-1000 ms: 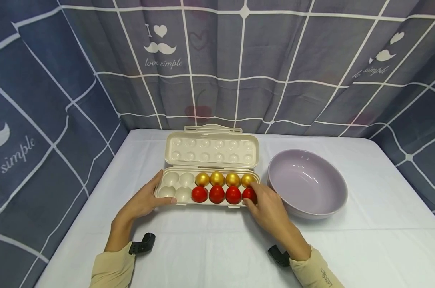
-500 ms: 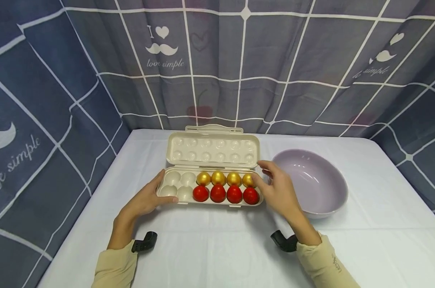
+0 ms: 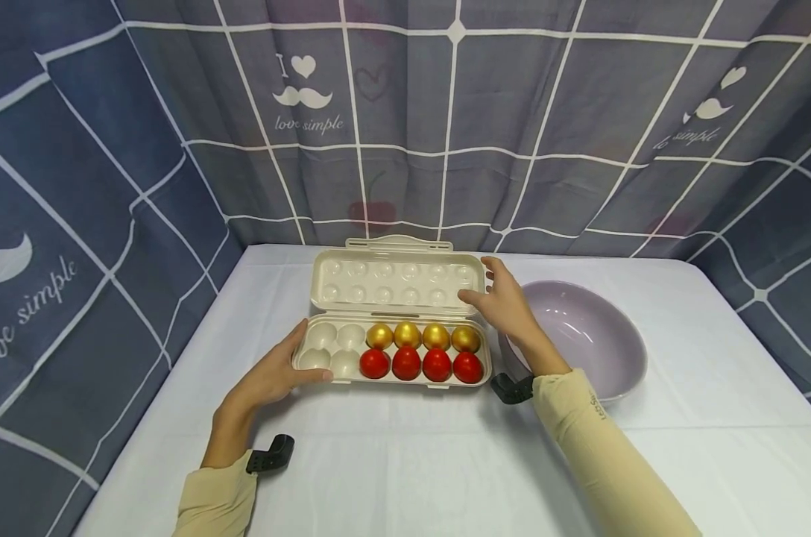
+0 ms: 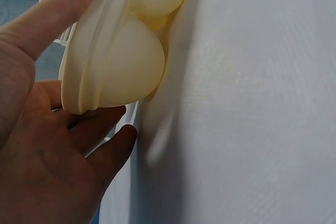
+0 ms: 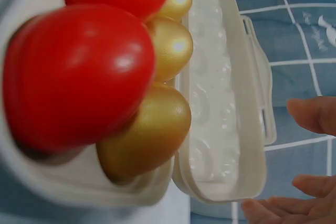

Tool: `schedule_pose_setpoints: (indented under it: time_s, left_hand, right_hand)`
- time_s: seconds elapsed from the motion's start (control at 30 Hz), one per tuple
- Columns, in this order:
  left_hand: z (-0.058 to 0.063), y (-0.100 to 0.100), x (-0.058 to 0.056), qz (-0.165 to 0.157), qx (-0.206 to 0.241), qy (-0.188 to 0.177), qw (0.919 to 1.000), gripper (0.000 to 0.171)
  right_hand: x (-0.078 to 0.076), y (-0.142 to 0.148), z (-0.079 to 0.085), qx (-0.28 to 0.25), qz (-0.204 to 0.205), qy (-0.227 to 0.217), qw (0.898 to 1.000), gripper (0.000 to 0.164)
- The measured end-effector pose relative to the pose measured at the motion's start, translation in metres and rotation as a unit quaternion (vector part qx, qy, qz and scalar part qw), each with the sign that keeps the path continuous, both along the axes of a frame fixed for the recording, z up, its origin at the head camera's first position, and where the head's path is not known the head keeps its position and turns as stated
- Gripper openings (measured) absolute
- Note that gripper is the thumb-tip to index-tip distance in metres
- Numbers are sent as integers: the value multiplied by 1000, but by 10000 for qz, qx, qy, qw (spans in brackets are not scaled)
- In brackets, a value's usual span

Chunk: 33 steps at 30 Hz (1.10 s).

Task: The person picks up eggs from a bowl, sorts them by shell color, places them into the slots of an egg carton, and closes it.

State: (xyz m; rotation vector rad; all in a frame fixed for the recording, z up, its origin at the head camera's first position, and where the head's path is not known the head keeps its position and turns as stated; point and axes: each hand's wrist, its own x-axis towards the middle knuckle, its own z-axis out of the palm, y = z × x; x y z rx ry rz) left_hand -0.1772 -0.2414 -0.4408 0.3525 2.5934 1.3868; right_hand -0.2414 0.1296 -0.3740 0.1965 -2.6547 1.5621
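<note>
A beige plastic egg box (image 3: 392, 382) lies on the table with its lid (image 3: 392, 298) folded back. Gold eggs (image 3: 408, 335) fill the right part of its back row, and red eggs (image 3: 406, 363) the front row before them. Four cups at the left hold nothing. My left hand (image 3: 271, 377) grips the box's left end, thumb along the front edge; the left wrist view has fingers beneath the rim. At the lid's right edge, my right hand (image 3: 506, 302) has thumb and fingers spread, holding nothing. In the right wrist view, its fingertips (image 5: 304, 111) are just past the lid.
A lilac bowl (image 3: 600, 343) stands to the right, partly behind the right forearm. White cloth (image 3: 392, 462) covers the table. Dark checked curtains (image 3: 405, 112) hang behind and at both sides. Each wrist carries a black camera mount (image 3: 271, 455).
My right hand has let go of the front right red egg, then moved back past the gold egg to the lid's right edge. The left hand keeps its hold on the box.
</note>
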Motion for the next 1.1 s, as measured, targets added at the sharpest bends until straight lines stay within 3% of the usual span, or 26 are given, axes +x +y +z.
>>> schedule_pose_setpoints:
  time_s: [0.2, 0.53, 0.97, 1.1]
  left_hand:
    - [-1, 2, -2, -1, 17, -2, 10000, 111]
    - [-1, 3, -2, 1, 12, -11, 10000, 111]
    - [0, 2, -1, 80, -72, -90, 9999, 112]
    - [0, 0, 0, 20, -9, -10, 10000, 111]
  right_hand:
    - [-18, -3, -3, -128, -275, -462, 9985, 86]
    - [-23, -8, -7, -190, -298, -796, 9962, 92]
    - [-17, -9, -8, -1161, -727, -136, 9905, 82]
    - [-10, -10, -8, -1090, -725, 216, 9912, 65]
